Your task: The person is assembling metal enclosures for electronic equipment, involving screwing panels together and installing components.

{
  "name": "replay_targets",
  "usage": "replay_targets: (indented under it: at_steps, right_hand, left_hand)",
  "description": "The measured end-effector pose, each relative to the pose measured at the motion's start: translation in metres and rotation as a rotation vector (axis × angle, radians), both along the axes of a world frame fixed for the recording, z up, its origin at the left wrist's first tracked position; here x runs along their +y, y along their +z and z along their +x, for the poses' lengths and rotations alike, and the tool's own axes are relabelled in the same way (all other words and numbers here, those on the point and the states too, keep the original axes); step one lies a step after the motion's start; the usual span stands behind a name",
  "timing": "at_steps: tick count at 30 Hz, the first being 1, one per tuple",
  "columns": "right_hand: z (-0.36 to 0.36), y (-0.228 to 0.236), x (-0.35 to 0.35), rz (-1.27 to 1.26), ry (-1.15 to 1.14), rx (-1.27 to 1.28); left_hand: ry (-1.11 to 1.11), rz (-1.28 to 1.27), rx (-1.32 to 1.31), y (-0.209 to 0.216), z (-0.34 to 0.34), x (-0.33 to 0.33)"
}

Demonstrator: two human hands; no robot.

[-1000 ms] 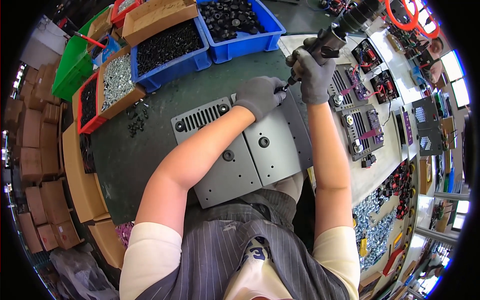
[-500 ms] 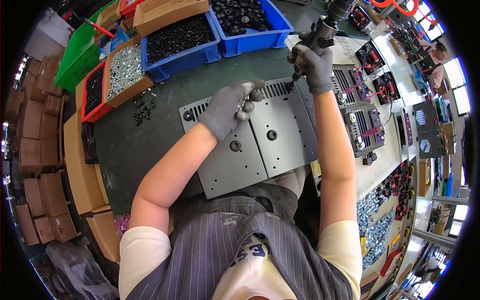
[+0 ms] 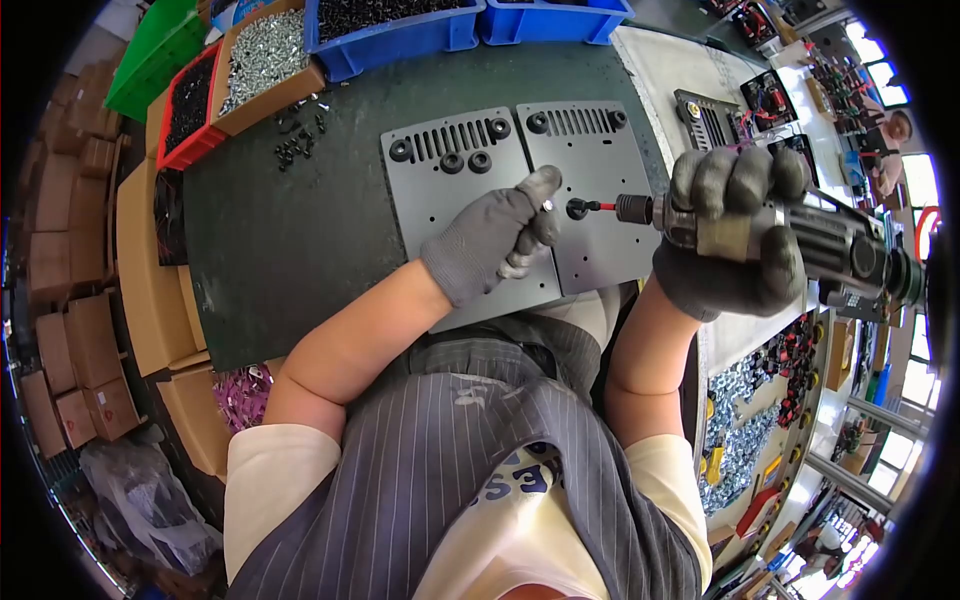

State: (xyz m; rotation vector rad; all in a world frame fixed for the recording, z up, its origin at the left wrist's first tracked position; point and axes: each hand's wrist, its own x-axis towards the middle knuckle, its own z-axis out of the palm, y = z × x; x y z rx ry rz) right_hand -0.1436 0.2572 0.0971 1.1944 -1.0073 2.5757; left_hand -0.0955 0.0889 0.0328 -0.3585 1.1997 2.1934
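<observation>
Two grey perforated metal plates, a left one [image 3: 455,205] and a right one [image 3: 610,235], lie side by side before me. Black round rubber feet sit on both, several along the slotted edges. My gloved left hand [image 3: 490,240] is over the plates, thumb and fingers pinched on a small shiny screw [image 3: 547,206]; more metal bits show at its curled fingers. In my gloved right hand [image 3: 710,275] is a power screwdriver [image 3: 835,240], held nearly level. Its red bit [image 3: 600,206] reaches to a black rubber foot [image 3: 577,209] on the right plate; whether they touch is unclear.
Beyond the plates stand blue bins [image 3: 400,30], a box of silvery screws [image 3: 265,60] and a red bin of black parts [image 3: 192,110]. Loose black screws [image 3: 297,140] lie on the dark table [image 3: 280,240]. Assembled units [image 3: 710,120] stand right; a person [image 3: 890,150] is farther off.
The screwdriver has swung from upright at the right plate's far corner to nearly level, its bit now at a nearer foot. My left hand has moved right and nearer. The view has shifted.
</observation>
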Motion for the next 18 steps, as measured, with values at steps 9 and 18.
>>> replay_targets:
  at_steps: [9,18]
  right_hand:
    - [0.026,-0.010,0.011,-0.082,0.078,-0.040]
    - [0.037,-0.016,0.040,-0.156,0.080,-0.190]
  left_hand:
    - [0.011,-0.057,0.058,0.007,0.023,0.016]
    - [-0.165,-0.576,0.557,-0.006,0.012,0.012]
